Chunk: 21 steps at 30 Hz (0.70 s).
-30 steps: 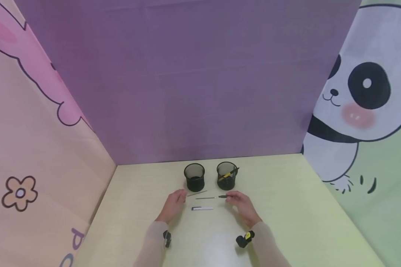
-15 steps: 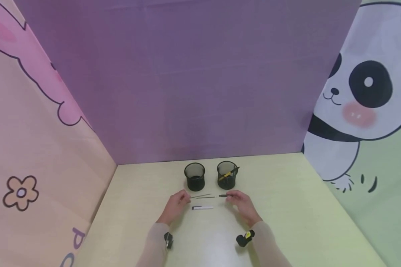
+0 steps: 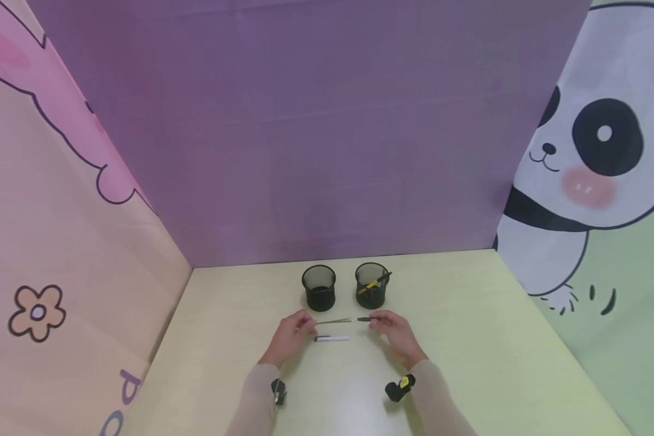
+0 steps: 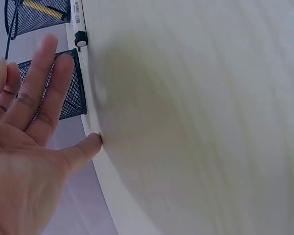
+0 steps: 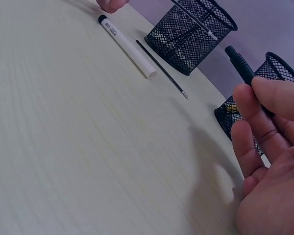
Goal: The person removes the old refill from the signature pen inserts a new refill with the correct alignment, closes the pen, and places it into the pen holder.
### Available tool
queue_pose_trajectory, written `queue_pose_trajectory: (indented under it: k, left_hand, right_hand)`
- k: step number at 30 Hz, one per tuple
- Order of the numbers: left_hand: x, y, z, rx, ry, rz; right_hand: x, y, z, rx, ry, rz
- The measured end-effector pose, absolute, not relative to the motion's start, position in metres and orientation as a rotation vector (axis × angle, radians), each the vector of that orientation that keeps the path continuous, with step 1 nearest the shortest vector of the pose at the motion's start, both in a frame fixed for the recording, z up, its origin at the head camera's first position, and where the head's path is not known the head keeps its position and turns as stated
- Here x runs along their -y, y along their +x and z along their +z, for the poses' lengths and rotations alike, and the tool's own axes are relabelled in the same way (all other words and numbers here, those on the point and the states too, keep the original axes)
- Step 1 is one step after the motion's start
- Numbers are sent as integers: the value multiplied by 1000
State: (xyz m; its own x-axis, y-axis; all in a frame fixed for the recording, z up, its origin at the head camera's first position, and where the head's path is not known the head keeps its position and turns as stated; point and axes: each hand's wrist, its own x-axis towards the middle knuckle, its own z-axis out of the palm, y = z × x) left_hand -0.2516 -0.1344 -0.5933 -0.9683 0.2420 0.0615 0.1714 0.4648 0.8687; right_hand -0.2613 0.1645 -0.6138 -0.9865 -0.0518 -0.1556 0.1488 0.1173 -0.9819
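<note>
My left hand (image 3: 290, 335) pinches a thin dark pen refill (image 5: 195, 18) between thumb and index finger, the other fingers spread. The refill's metal tip points towards a black pen grip section (image 5: 241, 63), with a small space between them. Thumb and fingertips of my right hand (image 3: 395, 334) pinch that black section, held above the table. A second refill (image 5: 161, 68) lies on the table beside a white pen barrel (image 5: 130, 48). This barrel has a black end and shows an open hole at its other end.
Two black mesh pen cups stand behind the hands. The left cup (image 3: 320, 298) shows nothing sticking out; the right cup (image 3: 372, 301) holds a yellow-and-black pencil-like item (image 3: 373, 283). A purple backdrop (image 3: 327, 133) rises behind the pale table (image 3: 469, 339).
My left hand has shifted slightly to the right, bringing the refill's tip closer to the black grip section and levelling it. My right hand stays nearly in place.
</note>
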Motion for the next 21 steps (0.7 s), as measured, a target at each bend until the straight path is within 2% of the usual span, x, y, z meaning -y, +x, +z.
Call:
queue_pose_trajectory:
  k: [21]
  left_hand:
    - [124, -252, -590, -2586, 375, 1562]
  right_hand:
    - [-162, -259, -608, -2252, 121, -1953]
